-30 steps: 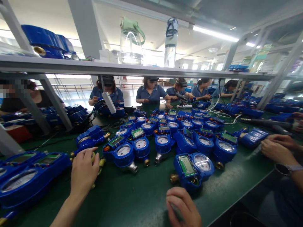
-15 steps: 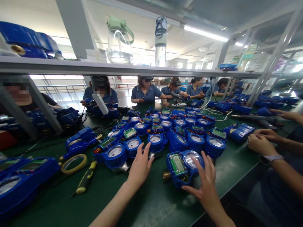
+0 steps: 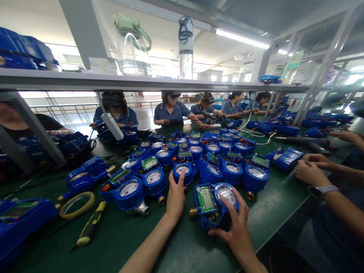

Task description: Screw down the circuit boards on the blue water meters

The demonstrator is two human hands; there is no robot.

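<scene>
A blue water meter (image 3: 200, 212) with a round dial and a green circuit board with a small display lies on the bench in front of me. My right hand (image 3: 234, 220) grips its right side, fingers over the dial and thumb at the lower edge. My left hand (image 3: 175, 199) is at the near end of another blue water meter (image 3: 182, 171) in the front row, its fingers on the rim and the pipe end hidden behind the hand. Many like meters stand behind, and a meter with a metal pipe end (image 3: 127, 193) sits to the left.
To the left lie a yellow tape roll (image 3: 76, 204), a green-black screwdriver (image 3: 91, 223) and more blue meters (image 3: 25, 227). A co-worker's hands (image 3: 313, 170) are at the right edge. Above runs a shelf (image 3: 159, 83) with two bottles; several people sit across the bench.
My left hand has moved forward from beside the front-row meters onto one of them. My right hand has closed in on the near meter. The view has shifted slightly.
</scene>
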